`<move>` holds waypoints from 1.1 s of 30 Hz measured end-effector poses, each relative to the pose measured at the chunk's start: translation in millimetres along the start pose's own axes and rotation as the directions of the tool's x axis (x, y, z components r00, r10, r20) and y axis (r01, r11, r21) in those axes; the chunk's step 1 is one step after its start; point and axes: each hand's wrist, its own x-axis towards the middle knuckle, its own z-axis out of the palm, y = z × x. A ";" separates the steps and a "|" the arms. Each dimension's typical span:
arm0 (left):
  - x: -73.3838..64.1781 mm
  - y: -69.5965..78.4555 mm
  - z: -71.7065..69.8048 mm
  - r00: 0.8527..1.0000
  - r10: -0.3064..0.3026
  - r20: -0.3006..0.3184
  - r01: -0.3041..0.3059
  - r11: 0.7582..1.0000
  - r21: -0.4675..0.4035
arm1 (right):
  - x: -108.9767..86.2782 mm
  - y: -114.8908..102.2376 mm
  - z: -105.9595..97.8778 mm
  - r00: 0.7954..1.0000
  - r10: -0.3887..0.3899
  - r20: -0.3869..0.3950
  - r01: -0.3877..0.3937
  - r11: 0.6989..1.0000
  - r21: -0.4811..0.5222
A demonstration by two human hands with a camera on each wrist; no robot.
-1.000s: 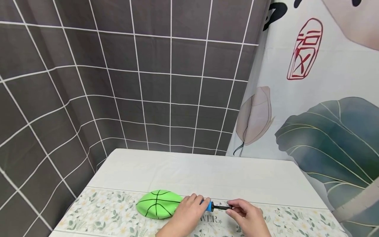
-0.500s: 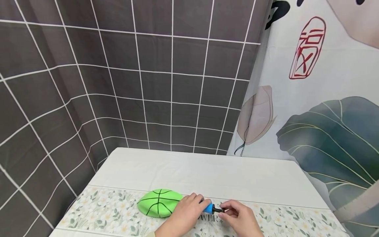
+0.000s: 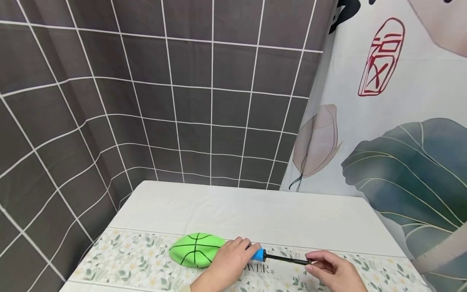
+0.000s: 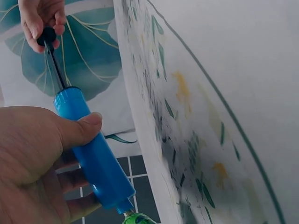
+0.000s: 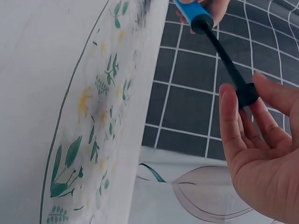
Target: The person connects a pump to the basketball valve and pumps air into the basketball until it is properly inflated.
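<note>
A soft, partly flattened green ball (image 3: 195, 250) with black basketball lines lies on the table, left of my left hand (image 3: 231, 259). That hand grips the blue barrel (image 4: 103, 172) of a small hand air pump, thumb across one side and fingers round the other. In the left wrist view, the barrel's nozzle end meets the green ball at the bottom edge. A long stretch of black rod (image 3: 286, 258) stands out from the barrel. My right hand (image 3: 333, 269) pinches the black knob (image 5: 247, 94) at the rod's end between thumb and fingers.
The white table (image 3: 255, 211) carries a band of flower print with lettering under the pump. Behind it hangs a dark grey cloth (image 3: 189, 105) with a white grid. A pale cloth (image 3: 328, 162) with leaf drawings hangs to the right.
My right hand first moved left, sliding the rod further into the barrel, then pulled it far out to the right. The left hand and the ball stay nearly in place.
</note>
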 end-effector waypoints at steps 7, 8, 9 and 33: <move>-0.1 2.7 -4.3 0.999 0.022 0.034 -0.023 0.999 0.038 | -0.2 -2.9 11.3 0.997 -0.070 -0.017 0.069 0.998 -0.009; -0.2 3.3 -5.2 0.999 0.024 0.042 -0.026 0.999 0.043 | 0.3 -3.5 15.3 0.996 -0.089 -0.016 0.089 0.996 -0.012; -0.3 4.0 -6.1 0.998 0.027 0.049 -0.029 0.999 0.045 | 0.9 -4.0 20.0 0.994 -0.110 -0.017 0.110 0.994 -0.017; -1.9 0.7 -5.3 1.000 0.007 -0.009 -0.007 1.000 -0.009 | 7.8 -15.9 52.3 0.982 -0.183 -0.047 0.182 0.983 -0.024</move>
